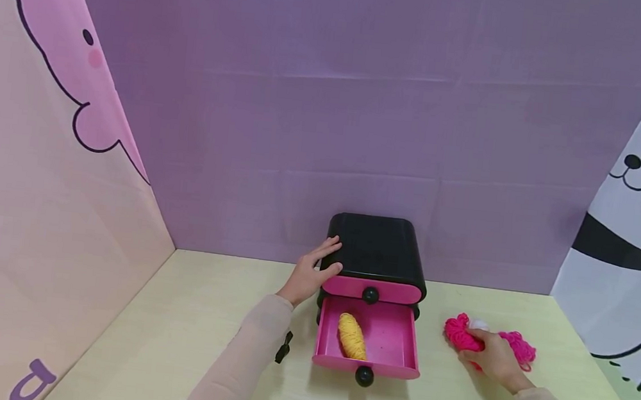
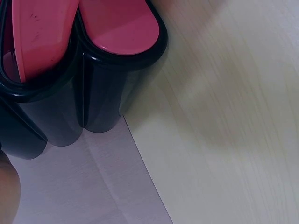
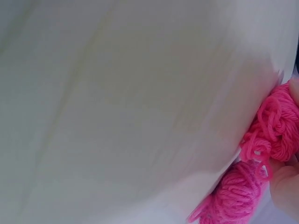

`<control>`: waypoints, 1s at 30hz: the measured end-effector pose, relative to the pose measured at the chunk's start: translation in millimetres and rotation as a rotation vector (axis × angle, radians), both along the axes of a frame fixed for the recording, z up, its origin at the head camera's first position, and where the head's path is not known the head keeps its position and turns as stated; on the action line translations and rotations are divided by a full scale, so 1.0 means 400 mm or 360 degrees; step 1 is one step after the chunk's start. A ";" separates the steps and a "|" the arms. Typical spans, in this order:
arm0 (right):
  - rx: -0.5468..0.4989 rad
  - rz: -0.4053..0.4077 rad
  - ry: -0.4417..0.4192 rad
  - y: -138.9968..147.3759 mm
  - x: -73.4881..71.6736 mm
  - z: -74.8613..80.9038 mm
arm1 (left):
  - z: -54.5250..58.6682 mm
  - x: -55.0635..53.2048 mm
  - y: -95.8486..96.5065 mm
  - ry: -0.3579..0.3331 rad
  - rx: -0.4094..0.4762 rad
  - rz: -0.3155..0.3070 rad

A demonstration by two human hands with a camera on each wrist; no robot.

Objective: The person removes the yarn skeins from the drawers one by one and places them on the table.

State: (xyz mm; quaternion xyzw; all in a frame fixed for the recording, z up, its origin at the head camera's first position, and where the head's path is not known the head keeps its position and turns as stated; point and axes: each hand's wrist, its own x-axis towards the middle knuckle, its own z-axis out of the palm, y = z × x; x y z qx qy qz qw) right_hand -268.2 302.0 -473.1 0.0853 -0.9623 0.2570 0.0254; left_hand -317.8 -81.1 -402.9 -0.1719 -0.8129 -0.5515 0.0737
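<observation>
A small black drawer cabinet with pink drawers stands against the back wall. My left hand rests on its upper left edge, fingers lying over the top. Below the shut top drawer, a pink drawer is pulled out, with a yellow skein of yarn in its left part. To the right of the cabinet, my right hand grips a hot-pink skein of yarn, thumb and fingers around it. A magenta skein lies just beyond that hand, and a white one shows partly behind the fingers.
The pale wooden table meets a purple back wall. Printed panels stand at both sides, the right one with a panda. The open drawer's black knob juts toward the front.
</observation>
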 end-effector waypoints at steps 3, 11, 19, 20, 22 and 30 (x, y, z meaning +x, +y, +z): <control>-0.0017 -0.0006 -0.0019 0.002 -0.001 0.000 | 0.001 0.000 0.001 0.0000 0.0000 0.0009; -0.0043 0.0008 -0.0010 0.011 0.003 0.005 | -0.002 -0.006 0.002 -0.0009 -0.0002 0.0006; -0.0118 0.0013 -0.0004 0.005 0.021 0.029 | -0.005 -0.006 0.002 -0.0014 0.0002 -0.0003; -0.0136 0.0008 0.0012 0.003 0.024 0.031 | -0.006 -0.006 0.002 -0.0018 0.0000 -0.0005; -0.0173 0.0005 0.0056 -0.002 0.032 0.035 | -0.006 -0.006 0.002 -0.0015 0.0006 -0.0017; -0.0333 -0.0003 0.0198 -0.043 0.074 0.080 | -0.006 -0.006 0.001 0.0011 0.0033 -0.0029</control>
